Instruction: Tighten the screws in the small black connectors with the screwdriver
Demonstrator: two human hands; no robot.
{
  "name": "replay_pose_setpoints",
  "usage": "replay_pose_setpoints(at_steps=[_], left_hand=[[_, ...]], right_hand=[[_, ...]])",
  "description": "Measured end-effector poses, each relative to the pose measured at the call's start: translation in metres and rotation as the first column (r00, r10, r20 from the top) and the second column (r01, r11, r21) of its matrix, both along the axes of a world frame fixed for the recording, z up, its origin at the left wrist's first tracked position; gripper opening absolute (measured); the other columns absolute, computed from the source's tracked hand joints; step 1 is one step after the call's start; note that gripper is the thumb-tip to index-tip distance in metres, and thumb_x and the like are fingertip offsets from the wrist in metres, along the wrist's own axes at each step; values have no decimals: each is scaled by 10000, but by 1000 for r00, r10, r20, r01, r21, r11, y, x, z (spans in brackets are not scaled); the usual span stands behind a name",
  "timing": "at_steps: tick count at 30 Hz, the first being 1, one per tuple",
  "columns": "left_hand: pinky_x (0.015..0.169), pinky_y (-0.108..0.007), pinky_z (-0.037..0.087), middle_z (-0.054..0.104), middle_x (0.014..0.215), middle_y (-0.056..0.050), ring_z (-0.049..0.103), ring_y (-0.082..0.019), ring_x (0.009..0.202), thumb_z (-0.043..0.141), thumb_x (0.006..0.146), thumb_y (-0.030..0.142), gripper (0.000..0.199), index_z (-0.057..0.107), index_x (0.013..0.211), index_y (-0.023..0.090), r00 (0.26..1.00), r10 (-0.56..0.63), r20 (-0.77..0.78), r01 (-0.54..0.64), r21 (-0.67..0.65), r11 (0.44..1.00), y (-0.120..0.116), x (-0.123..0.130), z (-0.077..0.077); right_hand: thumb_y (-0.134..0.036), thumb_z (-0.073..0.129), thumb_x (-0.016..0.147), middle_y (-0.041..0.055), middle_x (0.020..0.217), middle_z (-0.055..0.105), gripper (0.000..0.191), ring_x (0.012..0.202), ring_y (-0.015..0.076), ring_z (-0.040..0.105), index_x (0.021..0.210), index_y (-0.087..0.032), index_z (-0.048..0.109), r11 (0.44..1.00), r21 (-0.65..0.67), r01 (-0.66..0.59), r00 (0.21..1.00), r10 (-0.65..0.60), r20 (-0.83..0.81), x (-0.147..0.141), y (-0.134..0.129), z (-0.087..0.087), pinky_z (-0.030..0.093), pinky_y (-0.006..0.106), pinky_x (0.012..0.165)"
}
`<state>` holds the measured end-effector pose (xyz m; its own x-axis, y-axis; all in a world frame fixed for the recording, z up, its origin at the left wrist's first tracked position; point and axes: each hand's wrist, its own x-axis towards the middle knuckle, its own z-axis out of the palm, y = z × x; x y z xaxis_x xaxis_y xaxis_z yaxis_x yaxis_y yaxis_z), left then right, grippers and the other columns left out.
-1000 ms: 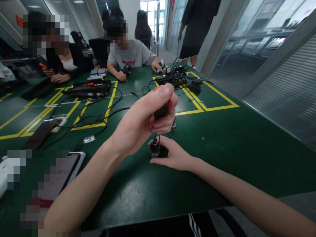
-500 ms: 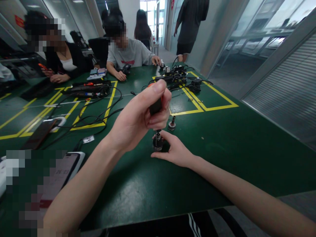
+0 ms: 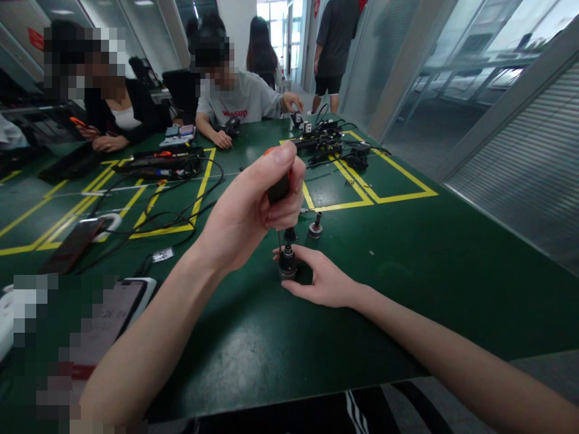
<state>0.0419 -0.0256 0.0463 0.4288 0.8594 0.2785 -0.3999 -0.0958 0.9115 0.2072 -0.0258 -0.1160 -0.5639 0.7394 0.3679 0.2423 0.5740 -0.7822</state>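
Note:
My left hand (image 3: pixel 265 199) is wrapped round the dark, orange-topped handle of a screwdriver (image 3: pixel 278 190), thumb on top. Its thin shaft points down beside a black and silver cylindrical part (image 3: pixel 287 263) standing upright on the green table (image 3: pixel 271 349). With thumb and fingers, my right hand (image 3: pixel 319 277) grips that part low down from the right. Whether the tip touches the part is hard to tell. Just behind stands another small metal part (image 3: pixel 315 226), and a dark piece (image 3: pixel 289 234) shows partly beneath my left hand.
A phone (image 3: pixel 113 319) lies at the near left, with a dark phone (image 3: pixel 75 241) beyond it. Black cables (image 3: pixel 181 217) and a tool tray (image 3: pixel 163 163) are at the left. A cable pile (image 3: pixel 323 141) lies at the far side. People sit across the table.
My left hand and the screwdriver have shifted slightly left, and more of the cylindrical part's top shows. A person in the background has moved left.

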Motion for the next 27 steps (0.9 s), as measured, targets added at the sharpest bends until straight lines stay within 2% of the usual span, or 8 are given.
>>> replay_pose_setpoints(at_steps=[2, 4, 10, 12, 15, 19, 24, 27], left_hand=[[474, -200, 268, 331, 554, 45, 287, -59, 462, 404, 1078, 241, 426, 573, 698, 151, 1000, 18, 0, -18, -3, 1000, 1, -1, 0], [477, -194, 281, 334, 563, 44, 293, -53, 457, 403, 1083, 242, 429, 571, 698, 152, 1000, 28, -7, -28, -8, 1000, 1, -1, 0], [484, -207, 256, 342, 566, 41, 283, -61, 470, 389, 1078, 228, 423, 577, 707, 151, 1000, 17, 5, -17, -4, 1000, 1, 1, -1], [485, -210, 247, 326, 560, 42, 272, -63, 470, 374, 1077, 219, 427, 573, 705, 153, 1000, 11, -1, -11, 6, 1000, 1, 2, -1], [488, -213, 257, 321, 568, 42, 275, -63, 472, 394, 1070, 221, 410, 571, 706, 154, 1000, 15, -6, -15, 21, 1000, 2, 2, -2], [477, -205, 277, 312, 559, 45, 287, -60, 459, 445, 1070, 281, 418, 571, 692, 159, 1000, 22, -11, -22, 19, 1000, 2, 1, -3], [473, -195, 308, 326, 569, 48, 307, -51, 457, 486, 1081, 338, 431, 586, 702, 161, 1000, -4, -9, 4, 4, 1000, -2, 3, -3], [475, -195, 303, 340, 585, 47, 309, -46, 463, 504, 1078, 350, 427, 575, 701, 161, 1000, -11, -22, 11, -4, 1000, -3, 4, -3]], right_hand=[[-192, 673, 904, 115, 1174, 786, 367, 1107, 272, 764, 1270, -161, 662, 995, -48, -91, 996, 90, -23, 3, 0, 2, 610, 410, 981], [-188, 681, 920, 99, 1133, 802, 311, 1065, 259, 777, 1231, -169, 684, 991, -90, -101, 995, 98, -35, 3, 0, 2, 619, 400, 963], [-357, 931, 775, 58, 972, 795, 404, 820, 230, 751, 1052, -189, 689, 991, -62, 121, 991, -117, 60, -13, -2, -4, 609, 350, 763], [-398, 951, 740, 90, 1004, 791, 453, 886, 271, 748, 1040, -178, 691, 986, 9, 167, 983, -167, 82, -16, -3, -5, 603, 387, 793], [-270, 840, 820, 134, 1164, 780, 424, 1055, 296, 750, 1195, -152, 682, 998, 21, 52, 998, -53, 38, -13, -3, -3, 592, 429, 941], [-159, 730, 860, 60, 1049, 798, 271, 977, 238, 763, 1129, -182, 714, 996, -64, -58, 997, 61, 37, -7, -1, 3, 590, 364, 905], [-278, 891, 804, 45, 938, 769, 315, 827, 214, 717, 1039, -182, 705, 996, -50, 77, 994, -73, 82, -14, -2, 1, 572, 335, 780], [-303, 890, 789, 87, 989, 754, 373, 899, 252, 709, 1083, -168, 705, 989, 41, 145, 985, -148, 86, -17, -2, -3, 585, 387, 827]])
